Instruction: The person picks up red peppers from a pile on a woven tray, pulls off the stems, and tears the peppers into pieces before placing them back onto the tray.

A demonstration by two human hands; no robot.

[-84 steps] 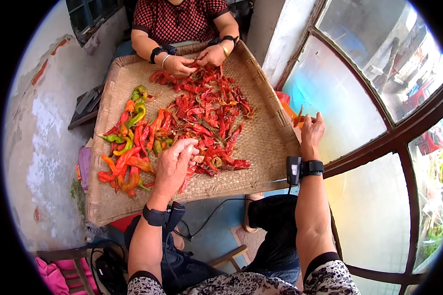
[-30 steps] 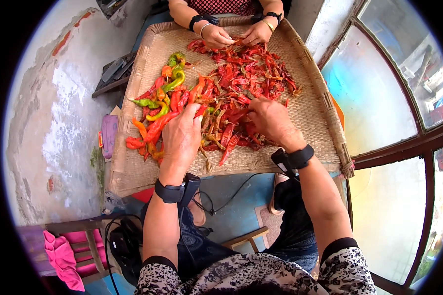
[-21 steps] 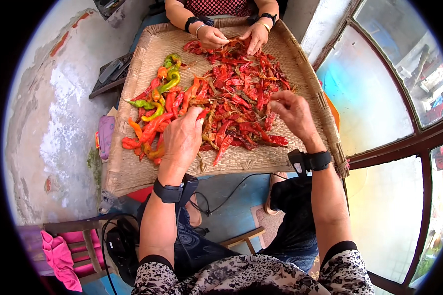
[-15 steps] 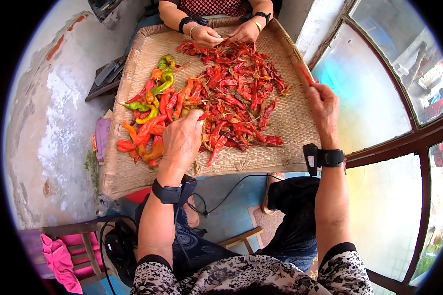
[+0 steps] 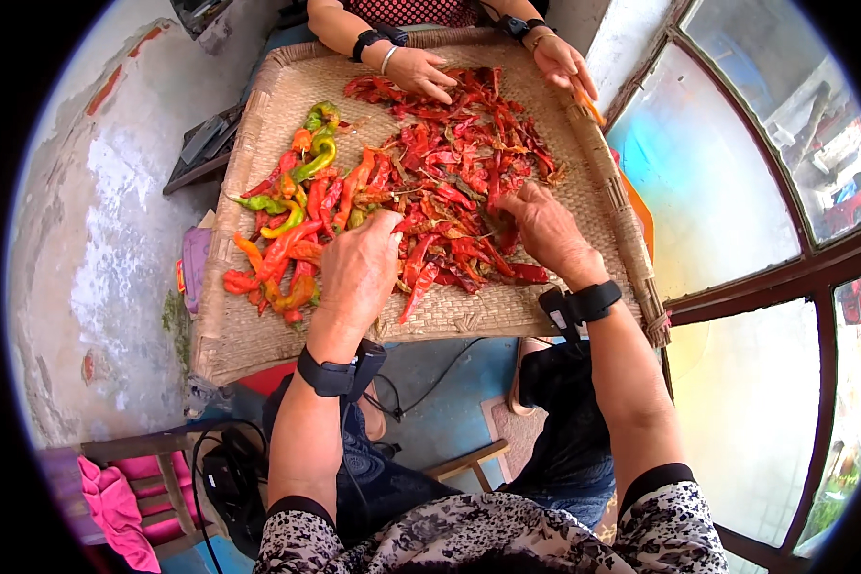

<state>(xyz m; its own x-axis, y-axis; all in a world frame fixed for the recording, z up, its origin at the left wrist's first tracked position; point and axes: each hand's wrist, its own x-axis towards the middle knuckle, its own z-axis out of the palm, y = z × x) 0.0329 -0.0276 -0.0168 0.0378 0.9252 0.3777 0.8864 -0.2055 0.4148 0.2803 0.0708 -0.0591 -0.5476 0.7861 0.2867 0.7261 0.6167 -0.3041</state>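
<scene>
A woven bamboo tray bears a pile of dried red chilli peppers. On its left lie fresher red, orange and green chilli peppers. My left hand is closed at the border between both groups; its fingertips are mostly hidden, so what it holds does not show. At the right side of the dried pile, my right hand has its fingers bent and drawn together among the peppers. Whether a pepper is between them I cannot make out. Each wrist wears a black strap.
Across the tray, another person's hand touches the pile, while their other hand is over the right rim. An orange object shows beyond that rim. Window panes stand at right, a wooden chair with pink cloth at lower left.
My right hand has come from the right rim, where it held a red pepper, leftward to the pile. My left hand stays nearly still. The other person's hands have parted, one moving to the rim.
</scene>
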